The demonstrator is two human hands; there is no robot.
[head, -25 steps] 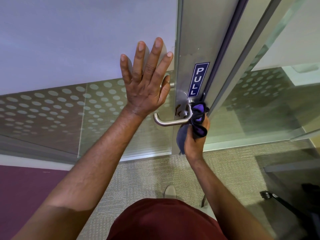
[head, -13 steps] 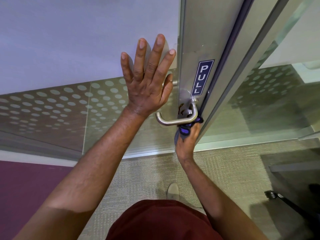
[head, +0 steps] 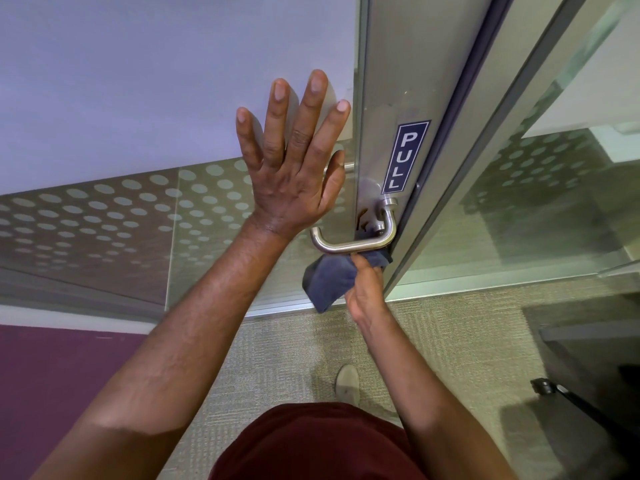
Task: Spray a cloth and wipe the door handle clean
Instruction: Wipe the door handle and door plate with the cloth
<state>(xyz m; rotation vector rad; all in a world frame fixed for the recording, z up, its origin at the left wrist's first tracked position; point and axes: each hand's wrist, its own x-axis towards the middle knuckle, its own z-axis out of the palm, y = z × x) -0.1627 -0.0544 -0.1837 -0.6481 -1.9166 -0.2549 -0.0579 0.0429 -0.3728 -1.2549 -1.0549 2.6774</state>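
A brushed steel lever door handle (head: pixel 349 244) sticks out from the metal stile of a glass door (head: pixel 384 98). My right hand (head: pixel 365 289) grips a dark blue cloth (head: pixel 329 278) and holds it up against the underside of the lever, near its right bend. The cloth hangs down to the left of that hand. My left hand (head: pixel 294 168) lies flat on the glass, fingers spread, just left of the stile and above the lever. No spray bottle is in view.
A blue PULL sign (head: pixel 404 157) sits on the stile above the handle. Frosted dots cover the lower glass panel (head: pixel 104 216). Beige carpet (head: pixel 277 362) lies below, with my shoe (head: pixel 347 384). A dark chair base (head: pixel 554 393) stands at the lower right.
My right hand slid the cloth from the lever's right bend down and left beneath the bar. The cloth hangs out looser now. My left hand stays flat on the glass.
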